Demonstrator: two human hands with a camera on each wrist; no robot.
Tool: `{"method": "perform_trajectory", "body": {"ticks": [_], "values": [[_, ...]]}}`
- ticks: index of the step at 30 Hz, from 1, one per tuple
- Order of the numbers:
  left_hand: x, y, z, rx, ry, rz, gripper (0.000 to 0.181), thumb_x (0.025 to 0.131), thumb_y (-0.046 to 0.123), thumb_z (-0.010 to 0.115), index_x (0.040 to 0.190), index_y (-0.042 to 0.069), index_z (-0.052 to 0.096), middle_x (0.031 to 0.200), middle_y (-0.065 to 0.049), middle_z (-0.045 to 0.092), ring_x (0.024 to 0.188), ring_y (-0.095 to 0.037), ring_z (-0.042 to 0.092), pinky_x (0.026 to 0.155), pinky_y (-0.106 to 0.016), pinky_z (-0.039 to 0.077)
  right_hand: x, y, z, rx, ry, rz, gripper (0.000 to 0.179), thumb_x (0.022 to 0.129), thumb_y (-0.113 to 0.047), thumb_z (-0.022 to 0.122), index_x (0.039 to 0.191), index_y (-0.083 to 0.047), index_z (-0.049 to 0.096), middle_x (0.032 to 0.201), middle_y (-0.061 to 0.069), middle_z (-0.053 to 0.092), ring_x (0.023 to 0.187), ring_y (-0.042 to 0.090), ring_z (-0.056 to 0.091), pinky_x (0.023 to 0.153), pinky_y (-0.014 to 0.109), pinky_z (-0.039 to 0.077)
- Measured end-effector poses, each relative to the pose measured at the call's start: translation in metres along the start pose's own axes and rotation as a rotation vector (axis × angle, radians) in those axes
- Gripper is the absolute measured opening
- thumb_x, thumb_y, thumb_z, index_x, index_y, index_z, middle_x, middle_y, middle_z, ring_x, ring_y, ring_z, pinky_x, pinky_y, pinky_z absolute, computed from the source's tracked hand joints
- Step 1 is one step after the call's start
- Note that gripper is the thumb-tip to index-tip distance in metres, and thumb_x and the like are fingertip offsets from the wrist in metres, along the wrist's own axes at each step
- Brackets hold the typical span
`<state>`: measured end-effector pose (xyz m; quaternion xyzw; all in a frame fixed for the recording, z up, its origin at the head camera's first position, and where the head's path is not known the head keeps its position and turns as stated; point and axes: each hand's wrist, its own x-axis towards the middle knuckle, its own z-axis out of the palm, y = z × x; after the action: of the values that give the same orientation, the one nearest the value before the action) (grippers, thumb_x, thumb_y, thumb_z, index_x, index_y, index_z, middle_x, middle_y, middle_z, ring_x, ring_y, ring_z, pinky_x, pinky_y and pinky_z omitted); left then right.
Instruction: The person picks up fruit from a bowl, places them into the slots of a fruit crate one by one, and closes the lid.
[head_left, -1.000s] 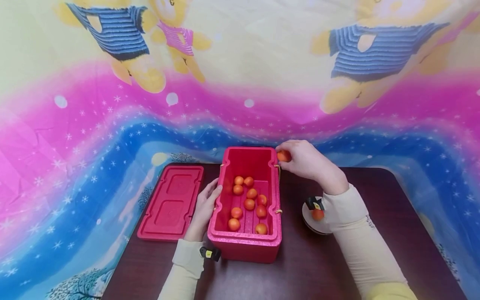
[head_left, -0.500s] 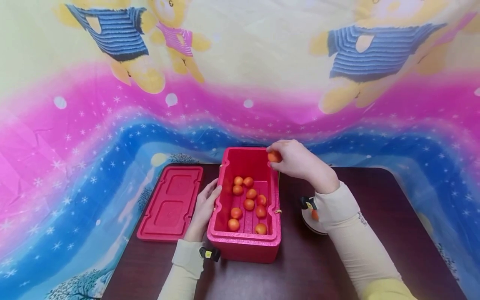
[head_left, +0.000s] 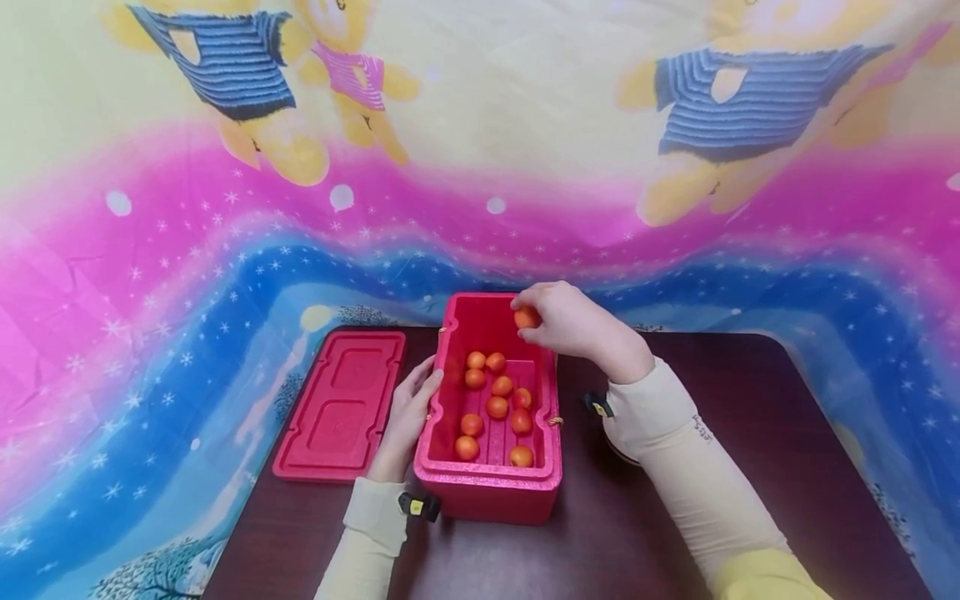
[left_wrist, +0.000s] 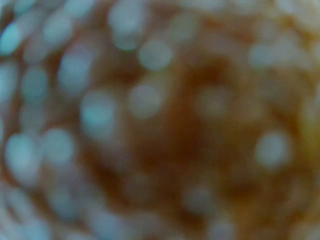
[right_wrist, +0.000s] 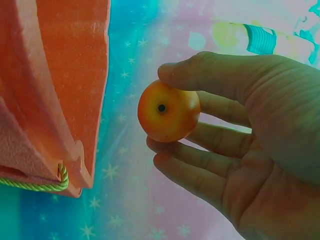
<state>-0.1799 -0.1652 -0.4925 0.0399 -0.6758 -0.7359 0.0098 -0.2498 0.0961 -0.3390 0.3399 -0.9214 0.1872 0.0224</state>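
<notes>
In the head view my right hand (head_left: 570, 325) pinches a small round orange fruit (head_left: 527, 317) over the far right part of the red box (head_left: 487, 500). The right wrist view shows the thumb on one side of the fruit (right_wrist: 167, 111) and fingertips on the other, with a dark dot on its skin facing the camera. My left hand (head_left: 408, 417) rests against the box's left wall, fairly straight fingers along the outside and thumb at the rim. Several similar fruits (head_left: 497, 407) lie spread over the box floor. The left wrist view is too blurred to read.
Left of the box, a red lid (head_left: 341, 408) lies flat on the dark table (head_left: 517, 567). The edge of a plate (head_left: 619, 450) shows beside my right sleeve, which hides the rest. A cartoon-printed cloth (head_left: 495, 242) hangs behind the table.
My right hand has moved left with the fruit, from beside the box's right rim to above its inside. Its sleeve now covers most of the plate. The left hand has stayed put.
</notes>
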Motion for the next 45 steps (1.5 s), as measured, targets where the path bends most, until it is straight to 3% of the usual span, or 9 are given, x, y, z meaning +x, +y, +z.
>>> {"method": "perform_trajectory", "body": {"ticks": [10, 28, 45], "values": [[0.0, 0.0, 0.0, 0.014, -0.001, 0.005, 0.056, 0.103, 0.032, 0.06, 0.151, 0.009, 0.046, 0.147, -0.019, 0.052, 0.125, -0.036, 0.058, 0.099, -0.041, 0.053, 0.01, -0.007, 0.008, 0.026, -0.037, -0.009, 0.044, 0.086, -0.018, 0.08, 0.126, -0.003, 0.069, 0.12, 0.012, 0.068, 0.102, 0.026, 0.062, 0.091, 0.041, 0.056], [0.0, -0.001, 0.001, 0.026, 0.005, 0.002, 0.054, 0.103, 0.031, 0.059, 0.151, 0.009, 0.047, 0.145, -0.019, 0.054, 0.121, -0.03, 0.061, 0.096, -0.036, 0.055, 0.025, -0.019, 0.015, 0.009, -0.094, 0.001, 0.046, 0.087, -0.02, 0.079, 0.129, -0.006, 0.068, 0.123, 0.011, 0.066, 0.103, 0.023, 0.062, 0.093, 0.038, 0.056], [-0.002, -0.002, 0.001, 0.014, -0.009, 0.01, 0.058, 0.102, 0.035, 0.061, 0.151, 0.01, 0.046, 0.145, -0.018, 0.054, 0.12, -0.03, 0.062, 0.094, -0.038, 0.056, 0.027, -0.033, 0.02, -0.021, -0.141, -0.011, 0.051, 0.085, -0.023, 0.082, 0.131, -0.006, 0.067, 0.122, 0.009, 0.068, 0.105, 0.023, 0.065, 0.093, 0.04, 0.057]]}}
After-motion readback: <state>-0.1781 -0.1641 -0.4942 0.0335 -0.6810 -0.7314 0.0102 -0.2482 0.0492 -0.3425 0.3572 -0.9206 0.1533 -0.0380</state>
